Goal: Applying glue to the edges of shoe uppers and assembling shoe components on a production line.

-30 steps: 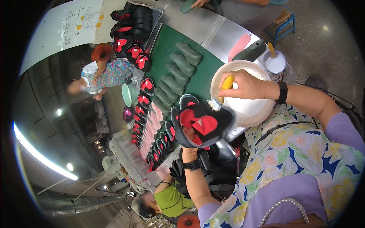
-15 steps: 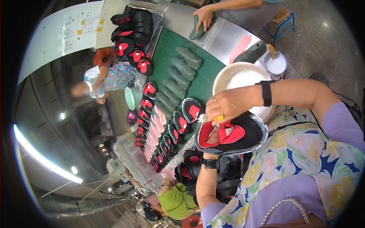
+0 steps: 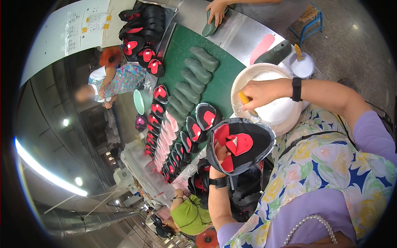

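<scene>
A black shoe upper (image 3: 260, 153) with red lining and a white-smeared edge is held up by my left hand (image 3: 222, 153). That hand reaches into its opening, so some of its fingers are hidden. My right hand (image 3: 264, 94) is closed round a brush (image 3: 244, 98) with a yellow handle. The brush's bristle end points down at the near inner wall of a wide cream bowl (image 3: 237, 84) of white paste. The upper sits just below the bowl's near rim, apart from the brush.
Green shoe lasts (image 3: 194, 80), pink insoles (image 3: 167, 131) and several black-red uppers (image 3: 205, 115) line the green belt (image 3: 219, 91). A small white pot (image 3: 302, 66) holds another brush. Across the table, a co-worker's hand (image 3: 216, 11) grips a last. More uppers (image 3: 155, 66) fill a tray.
My right hand has moved with the brush from the upper's edge up and right to the bowl. The upper has tilted and shifted slightly left. The co-worker's hand and last moved left.
</scene>
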Available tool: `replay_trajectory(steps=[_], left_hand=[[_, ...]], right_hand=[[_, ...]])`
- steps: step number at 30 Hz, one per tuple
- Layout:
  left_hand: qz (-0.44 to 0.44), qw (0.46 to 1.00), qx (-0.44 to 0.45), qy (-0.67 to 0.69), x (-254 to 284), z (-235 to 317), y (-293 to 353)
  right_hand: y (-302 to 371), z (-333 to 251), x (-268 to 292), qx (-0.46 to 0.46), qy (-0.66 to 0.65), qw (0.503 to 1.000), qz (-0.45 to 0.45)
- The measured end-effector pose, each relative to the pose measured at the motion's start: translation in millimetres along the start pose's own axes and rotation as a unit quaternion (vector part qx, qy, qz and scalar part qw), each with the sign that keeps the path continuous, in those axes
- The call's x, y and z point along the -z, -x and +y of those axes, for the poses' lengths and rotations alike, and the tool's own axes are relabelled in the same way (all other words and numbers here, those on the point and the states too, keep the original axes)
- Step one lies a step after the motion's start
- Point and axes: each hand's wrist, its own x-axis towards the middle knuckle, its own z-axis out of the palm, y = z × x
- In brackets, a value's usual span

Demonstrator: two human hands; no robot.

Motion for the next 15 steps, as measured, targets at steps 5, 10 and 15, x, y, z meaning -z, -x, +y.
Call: replay_trajectory(steps=[5, 10, 15], left_hand=[[-0.037, 0.997, 0.021, 0.071, 27.1, -31.4, -8.3], [-0.004, 0.992, 0.071, 0.103, 26.3, -11.1, -8.6], [-0.080, 0.975, 0.140, 0.154, 26.2, -12.8, -14.3]], right_hand=[[10.3, 77.6, -36.4, -0.022, 0.145, 0.979, 0.142], [23.3, 108.3, -43.5, -0.026, 0.257, 0.965, 0.051], [27.3, 30.1, 1.2, -0.032, 0.021, 0.988, 0.151]])
